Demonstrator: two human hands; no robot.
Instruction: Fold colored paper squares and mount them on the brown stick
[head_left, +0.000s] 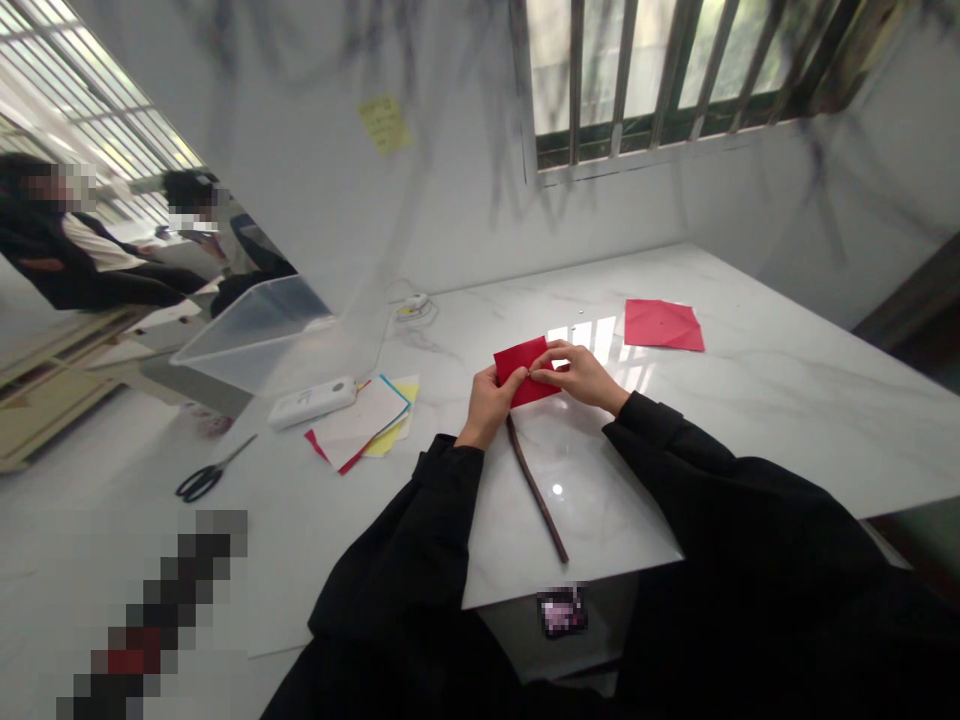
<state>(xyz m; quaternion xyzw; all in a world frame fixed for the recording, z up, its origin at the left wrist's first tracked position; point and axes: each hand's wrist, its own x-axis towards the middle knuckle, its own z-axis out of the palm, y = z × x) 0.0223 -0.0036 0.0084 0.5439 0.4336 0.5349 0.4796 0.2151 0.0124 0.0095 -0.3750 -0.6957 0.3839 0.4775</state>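
Observation:
A red sheet of paper (520,358) is held up between my two hands, just above the white marbled table (765,430). My left hand (491,403) grips its lower left side, thumb lying across the front. From the right, my right hand (581,375) pinches the paper near its middle, its fingertips close to my left thumb. Whatever may lie between those fingertips is too small to make out. Below the paper, a thin dark brown stick (536,490) rests on the table, its upper end close to my left hand.
Another red sheet (664,325) lies at the back right. Left of my hands are a stack of coloured papers (367,420), a white elongated device (313,402), black-handled scissors (202,482) and a clear plastic bin (262,335). Two people sit at the far left.

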